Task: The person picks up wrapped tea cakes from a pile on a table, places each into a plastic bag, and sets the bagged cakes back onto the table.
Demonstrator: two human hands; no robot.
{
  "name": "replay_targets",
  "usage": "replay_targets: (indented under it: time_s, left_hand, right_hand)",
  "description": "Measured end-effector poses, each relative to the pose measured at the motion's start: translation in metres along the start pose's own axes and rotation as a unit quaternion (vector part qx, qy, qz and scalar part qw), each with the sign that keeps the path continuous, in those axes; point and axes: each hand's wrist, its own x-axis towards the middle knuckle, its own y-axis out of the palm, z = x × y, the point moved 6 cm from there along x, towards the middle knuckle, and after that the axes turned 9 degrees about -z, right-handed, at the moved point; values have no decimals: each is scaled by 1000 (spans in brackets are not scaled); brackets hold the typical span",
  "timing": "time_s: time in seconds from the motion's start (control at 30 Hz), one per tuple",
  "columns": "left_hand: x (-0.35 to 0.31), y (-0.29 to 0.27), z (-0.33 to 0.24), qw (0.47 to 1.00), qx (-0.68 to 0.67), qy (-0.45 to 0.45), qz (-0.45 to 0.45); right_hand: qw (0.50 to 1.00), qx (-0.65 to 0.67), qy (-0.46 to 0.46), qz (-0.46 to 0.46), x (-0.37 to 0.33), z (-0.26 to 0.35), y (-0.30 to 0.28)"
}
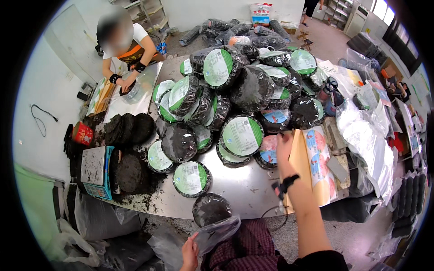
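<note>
Low at the table's near edge, my left hand (pixel 190 251) is closed on a clear plastic bag (pixel 221 228). A round black cake wrapped in clear film (pixel 211 209) lies against the bag's upper end; whether it is inside the bag I cannot tell. Out over the table, my right hand (pixel 284 151) has its fingers bent together at the left edge of a tan backing sheet (pixel 299 156). Beside those fingers is a cake with a blue and pink label (pixel 269 150). What the fingers pinch, if anything, is hidden. Round blue and pink labels (pixel 317 156) lie to the hand's right.
Wrapped black cakes with green and white labels (pixel 243 136) pile up across the table's middle. Bare dark cakes (pixel 131 171) and crumbs lie left, near a scale (pixel 93 165). A co-worker (pixel 129 45) handles a cake at far left. Clear plastic (pixel 366 140) heaps at right.
</note>
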Motion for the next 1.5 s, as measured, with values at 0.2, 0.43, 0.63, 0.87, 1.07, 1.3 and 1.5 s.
replay_targets:
  time_s: [0.2, 0.43, 0.63, 0.87, 1.07, 1.3, 1.5]
  left_hand:
    - [18, 11, 1, 1000, 24, 6, 14]
    - [42, -2, 10, 912, 391, 106, 63]
    - [80, -21, 66, 982, 187, 19, -15]
    - [69, -16, 53, 973, 229, 25, -27]
    - [39, 24, 9, 982, 174, -41, -55]
    - [23, 53, -11, 992, 116, -40, 34]
    - [21, 49, -3, 992, 112, -46, 38]
  right_hand:
    - [896, 139, 404, 120, 80, -6, 50]
    - [846, 391, 325, 158, 16, -6, -29]
    - [843, 289, 443, 101, -83, -49, -56]
    - [772, 369, 517, 26, -106, -1, -50]
    - [841, 404, 359, 31, -82, -33, -37]
    - [870, 342, 354, 19, -72, -38, -54]
    - [924, 288, 241, 75, -64, -10, -132]
